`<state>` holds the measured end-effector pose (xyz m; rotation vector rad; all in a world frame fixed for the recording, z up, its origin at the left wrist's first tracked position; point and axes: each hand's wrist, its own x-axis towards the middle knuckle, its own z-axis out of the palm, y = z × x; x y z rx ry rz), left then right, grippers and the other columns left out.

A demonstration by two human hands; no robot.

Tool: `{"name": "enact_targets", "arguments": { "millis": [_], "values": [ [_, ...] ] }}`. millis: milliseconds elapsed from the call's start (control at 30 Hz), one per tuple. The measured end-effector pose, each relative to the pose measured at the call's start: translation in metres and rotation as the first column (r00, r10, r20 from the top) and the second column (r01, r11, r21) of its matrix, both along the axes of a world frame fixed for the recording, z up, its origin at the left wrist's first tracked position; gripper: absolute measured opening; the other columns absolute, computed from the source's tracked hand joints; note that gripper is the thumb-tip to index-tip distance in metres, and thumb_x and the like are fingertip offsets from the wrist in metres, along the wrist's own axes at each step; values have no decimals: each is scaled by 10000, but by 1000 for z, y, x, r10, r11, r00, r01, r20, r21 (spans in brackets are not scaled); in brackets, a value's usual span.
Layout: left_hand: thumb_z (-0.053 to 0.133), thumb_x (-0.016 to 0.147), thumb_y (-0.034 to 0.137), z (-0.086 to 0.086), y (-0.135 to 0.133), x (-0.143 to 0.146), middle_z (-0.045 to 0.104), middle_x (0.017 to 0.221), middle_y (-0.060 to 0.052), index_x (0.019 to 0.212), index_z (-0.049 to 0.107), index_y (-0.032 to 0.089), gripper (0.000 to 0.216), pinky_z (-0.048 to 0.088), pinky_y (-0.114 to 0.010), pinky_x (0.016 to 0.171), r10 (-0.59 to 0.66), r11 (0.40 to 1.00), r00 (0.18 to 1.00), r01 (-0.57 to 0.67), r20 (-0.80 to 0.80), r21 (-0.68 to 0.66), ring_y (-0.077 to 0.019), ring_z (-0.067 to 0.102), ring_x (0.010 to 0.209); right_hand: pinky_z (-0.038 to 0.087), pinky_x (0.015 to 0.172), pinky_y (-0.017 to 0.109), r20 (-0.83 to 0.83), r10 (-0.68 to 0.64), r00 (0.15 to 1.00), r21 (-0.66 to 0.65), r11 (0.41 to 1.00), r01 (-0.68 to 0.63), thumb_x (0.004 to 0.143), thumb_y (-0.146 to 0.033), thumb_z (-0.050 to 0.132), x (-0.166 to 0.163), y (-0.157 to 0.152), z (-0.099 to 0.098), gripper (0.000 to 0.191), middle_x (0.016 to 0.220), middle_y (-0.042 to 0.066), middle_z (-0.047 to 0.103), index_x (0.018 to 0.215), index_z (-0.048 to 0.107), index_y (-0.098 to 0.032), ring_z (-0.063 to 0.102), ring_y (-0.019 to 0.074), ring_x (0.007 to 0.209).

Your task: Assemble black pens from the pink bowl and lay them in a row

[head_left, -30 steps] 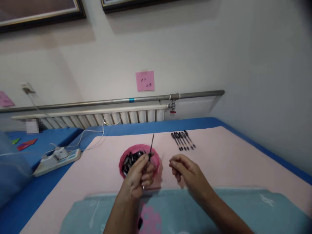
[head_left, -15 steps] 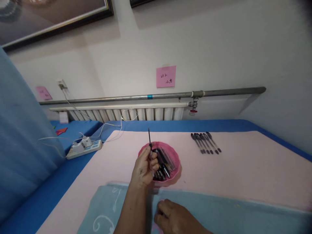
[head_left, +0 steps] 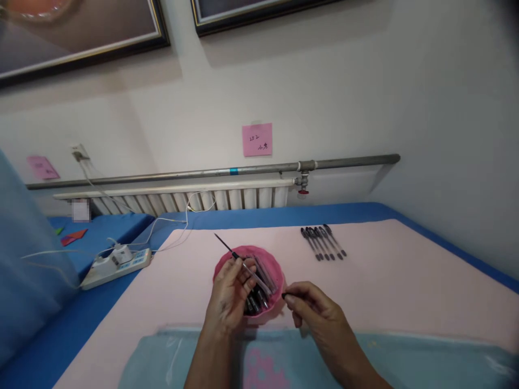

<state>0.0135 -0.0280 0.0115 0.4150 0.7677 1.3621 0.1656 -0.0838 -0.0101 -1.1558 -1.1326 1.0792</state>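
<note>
My left hand (head_left: pixel 233 289) is closed around a clear pen barrel (head_left: pixel 252 274), with a thin dark refill (head_left: pixel 223 241) sticking out of its upper end. The pen tilts up to the left, over a scalloped pink dish (head_left: pixel 279 270). Inside the dish lie black pen caps (head_left: pixel 254 302) and clear tubes (head_left: pixel 265 267), partly hidden by my hand. To the right of the dish, my right hand (head_left: pixel 314 310) pinches a small black pen plug (head_left: pixel 284 295) between thumb and forefinger. Several assembled pens (head_left: pixel 324 243) lie in a slanted row farther back.
Pale pink sheeting (head_left: pixel 385 270) covers the blue table (head_left: pixel 259 214). A light blue patterned cloth (head_left: pixel 162 359) lies along the near edge. At the left are a power strip (head_left: pixel 133 262) with cords and a blue curtain (head_left: pixel 28 270). A radiator (head_left: pixel 243 195) and pipe run along the wall.
The pen in my left hand has tipped from nearly upright to slanting left. My right hand has risen from the near cloth to beside the dish, with a small black plug now showing in it.
</note>
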Motion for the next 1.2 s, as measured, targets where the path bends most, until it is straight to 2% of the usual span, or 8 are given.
{"name": "enact_targets", "arguments": {
  "millis": [133,400,933,1200],
  "values": [
    [699,684,167,4,-5,8,711,796,-67,750,536,165,175,521,-245,629,-2,1000,999,3,-51,16,-157,671,722,375,462,234,-143,-41,989,-35,999,36,688,-385,703,1,2,-1,227,605,-30,571,764,608,-193,479,101,472],
    [705,680,183,6,-7,14,712,816,-66,761,538,164,187,533,-257,651,-3,999,996,7,-87,51,-156,670,742,360,413,216,-196,-25,980,-63,998,13,661,-400,722,0,1,3,262,609,-37,568,738,573,-198,491,99,465],
    [721,653,176,6,-8,14,714,794,-72,739,543,159,198,534,-247,609,-5,999,993,10,-114,39,-166,673,718,349,438,217,-95,-27,995,-12,1000,26,713,-381,673,4,4,-3,202,606,-49,547,747,584,-204,487,91,476],
    [706,680,189,5,-9,15,717,826,-74,781,545,158,192,533,-235,609,-16,998,991,25,-132,62,-164,674,740,400,490,229,11,-27,1000,51,998,26,754,-331,636,4,2,-4,141,639,-34,567,803,599,-204,505,100,514]
  ]
}}
